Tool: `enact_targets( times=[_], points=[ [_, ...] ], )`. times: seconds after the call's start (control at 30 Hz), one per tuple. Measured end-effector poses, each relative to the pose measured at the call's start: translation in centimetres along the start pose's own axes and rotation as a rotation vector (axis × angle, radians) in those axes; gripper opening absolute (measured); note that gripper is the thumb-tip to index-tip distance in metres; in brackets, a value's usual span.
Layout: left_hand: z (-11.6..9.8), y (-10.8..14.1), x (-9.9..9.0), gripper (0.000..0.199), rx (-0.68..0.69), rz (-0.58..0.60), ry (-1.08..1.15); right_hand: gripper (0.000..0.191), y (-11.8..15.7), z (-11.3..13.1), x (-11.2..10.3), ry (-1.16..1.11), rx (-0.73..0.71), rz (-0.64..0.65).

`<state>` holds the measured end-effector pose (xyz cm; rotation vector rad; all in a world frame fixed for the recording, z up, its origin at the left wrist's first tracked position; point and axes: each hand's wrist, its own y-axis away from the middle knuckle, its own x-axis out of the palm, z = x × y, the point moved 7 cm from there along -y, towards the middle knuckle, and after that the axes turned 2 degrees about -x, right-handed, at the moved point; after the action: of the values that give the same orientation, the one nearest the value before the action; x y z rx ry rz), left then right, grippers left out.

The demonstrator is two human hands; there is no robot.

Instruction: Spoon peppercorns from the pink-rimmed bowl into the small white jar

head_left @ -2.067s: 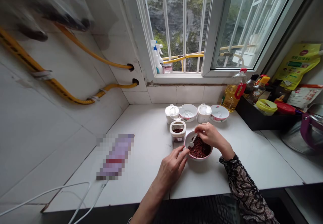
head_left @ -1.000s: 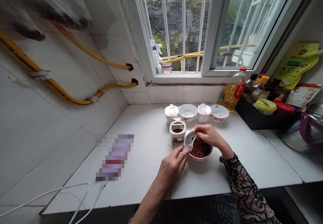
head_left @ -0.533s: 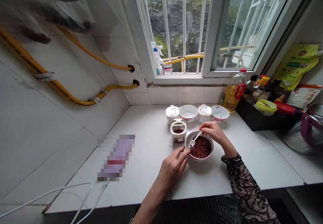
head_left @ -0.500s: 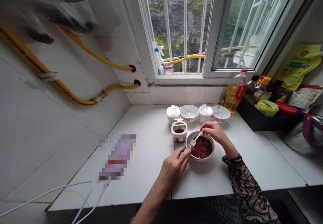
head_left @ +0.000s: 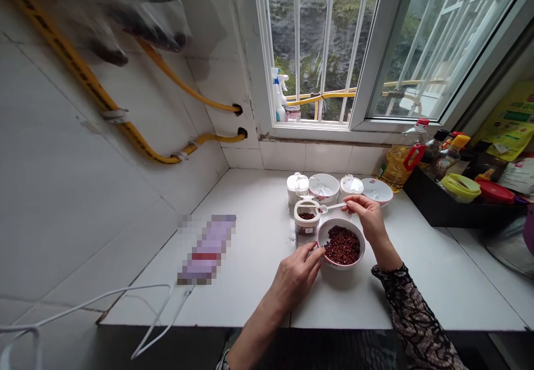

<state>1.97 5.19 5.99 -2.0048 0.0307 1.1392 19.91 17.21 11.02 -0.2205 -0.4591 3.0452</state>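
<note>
My right hand [head_left: 370, 222] pinches the handle of a small white spoon [head_left: 334, 207]. The spoon's bowl, with some dark red bits in it, is at the right rim of an open white-lidded jar [head_left: 301, 227]. That jar contains dark red dried grains that look like Sichuan peppercorns. Below the spoon sits a white bowl [head_left: 361, 235] with a pink rim, holding many of the same peppercorns [head_left: 344, 245]. My left hand [head_left: 295, 274] grips this bowl's left rim between its fingers.
Behind stand two white jars [head_left: 297, 190] [head_left: 351, 185] and two bowls [head_left: 324, 185] [head_left: 377, 190]. At right are an oil bottle [head_left: 403, 161] and a black box [head_left: 434, 203] of condiments. A blurred purple object [head_left: 211, 250] with a white cable lies left.
My right hand has lifted the spoon out of the bowl of peppercorns and brought it up to the open jar's rim. My left hand stays on the bowl. The view has shifted left.
</note>
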Motion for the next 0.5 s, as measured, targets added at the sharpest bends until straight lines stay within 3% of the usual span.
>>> enact_targets(
  times=[0.13, 0.3, 0.37, 0.5],
  points=[
    [0.0, 0.0, 0.0, 0.03, -0.001, -0.004, -0.002, 0.018, 1.2, 2.0, 1.0, 0.127, -0.249, -0.104],
    [0.0, 0.0, 0.0, 0.03, 0.0, 0.0, -0.008, 0.019, 3.1, 4.5, 3.7, 0.435, -0.581, 0.065],
    [0.0, 0.0, 0.1, 0.031, -0.002, 0.009, -0.01, 0.02, 3.2, 4.8, 3.4, 0.467, -0.604, 0.058],
    [0.1, 0.1, 0.1, 0.033, 0.005, 0.009, -0.005, 0.013, 2.3, 4.3, 0.6, 0.405, -0.494, -0.022]
  ],
)
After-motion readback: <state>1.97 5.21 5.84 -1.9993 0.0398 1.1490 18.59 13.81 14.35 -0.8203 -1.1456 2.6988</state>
